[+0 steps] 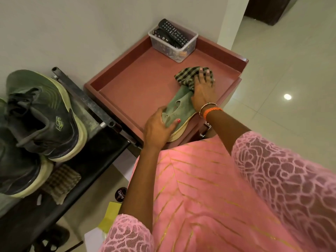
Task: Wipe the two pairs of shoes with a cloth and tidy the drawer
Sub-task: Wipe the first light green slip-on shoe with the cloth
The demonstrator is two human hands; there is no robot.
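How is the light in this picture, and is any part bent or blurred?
Head view: soft indoor light; one bright lamp glare on the tiled floor; wide-angle bending stretches the dark sneakers at the left edge; the right hand on the checked cloth looks slightly soft.

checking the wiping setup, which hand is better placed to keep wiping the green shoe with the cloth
Right. The right hand already presses the striped cloth onto the toe of the green shoe, fingers spread flat. The left hand grips the shoe's heel end, steadying it on the red cabinet top.
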